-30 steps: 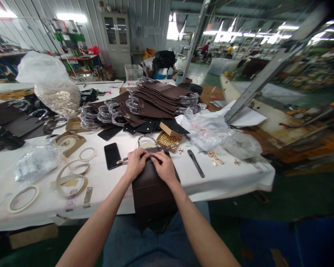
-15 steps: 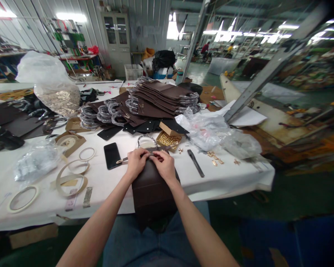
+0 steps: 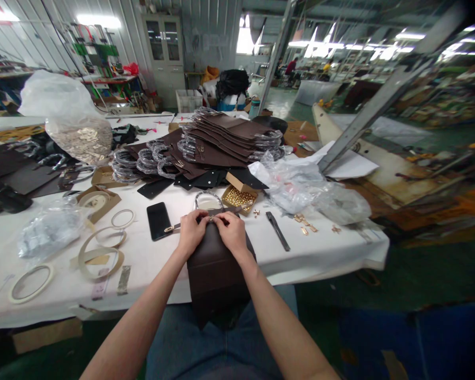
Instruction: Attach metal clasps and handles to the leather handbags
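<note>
White cloth covered the workshop table (image 3: 320, 257), on which we saw the brown bag (image 3: 218, 264) lying before the person, its lower end hanging over the near edge above the lap. We noted the left hand (image 3: 193, 231) and the right hand (image 3: 231, 231) pinching the bag's upper edge, fingertips close together; whether they also gripped a small fitting we could not tell. Beyond them lay a strap (image 3: 176, 227) and a plastic-wrapped handle (image 3: 198, 199). We judged slipping the chief hazard: were the pinch loosened, the overhanging end could have drawn the bag toward the lap. A nudge from the right hand could have tipped the nearby open box (image 3: 240, 182) and spilled its gold beads (image 3: 239, 199); the strap's buckle (image 3: 168, 230), just beside the phone (image 3: 158, 221), could have scratched it if dragged. We found no readable brand: the phone's screen was dark, the pink label (image 3: 100, 285) bore marks too faint to decipher, and the gold ornaments (image 3: 179, 164) on the stacked bags (image 3: 221, 142) were too small to read.
</note>
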{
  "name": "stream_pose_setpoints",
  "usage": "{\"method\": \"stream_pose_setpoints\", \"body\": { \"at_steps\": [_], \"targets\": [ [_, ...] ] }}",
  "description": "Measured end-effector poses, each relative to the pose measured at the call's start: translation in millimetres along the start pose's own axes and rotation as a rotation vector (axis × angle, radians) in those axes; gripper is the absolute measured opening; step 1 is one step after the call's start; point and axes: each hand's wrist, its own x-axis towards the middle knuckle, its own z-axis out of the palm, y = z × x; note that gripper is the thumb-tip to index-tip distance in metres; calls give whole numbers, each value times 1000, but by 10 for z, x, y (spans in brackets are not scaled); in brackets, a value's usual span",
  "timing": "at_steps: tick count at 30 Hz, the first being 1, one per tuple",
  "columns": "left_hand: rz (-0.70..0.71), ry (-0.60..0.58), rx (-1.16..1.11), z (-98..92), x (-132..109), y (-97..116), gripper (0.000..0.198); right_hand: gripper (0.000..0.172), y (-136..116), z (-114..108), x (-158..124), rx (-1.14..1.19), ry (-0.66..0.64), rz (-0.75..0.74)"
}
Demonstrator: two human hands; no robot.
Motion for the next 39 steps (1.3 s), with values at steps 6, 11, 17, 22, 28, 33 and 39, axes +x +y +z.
{"method": "stream_pose_setpoints", "body": {
  "at_steps": [6,11,17,22,28,33,39],
  "targets": [
    [-2,8,-36,13,-3,-40,13,16,-22,5,-1,-8,21,13],
    [3,11,-51,-37,-33,2,8,17,-36,23,1,-15,39,19],
    [76,-19,7,-131,-94,55,12,16,-63,48,-14,-8,52,25],
    [92,-14,17,-139,-102,83,12,16,-89,63,-14,-29,85,23],
    [92,-23,31,-142,-111,104,12,18,-121,88,-27,-56,90,23],
    [87,-23,31,-133,-117,82,13,21,-102,130,-34,-83,114,15],
    [102,-13,50,-120,-115,67,12,21,-75,163,-16,-99,125,15]
  ]
}}
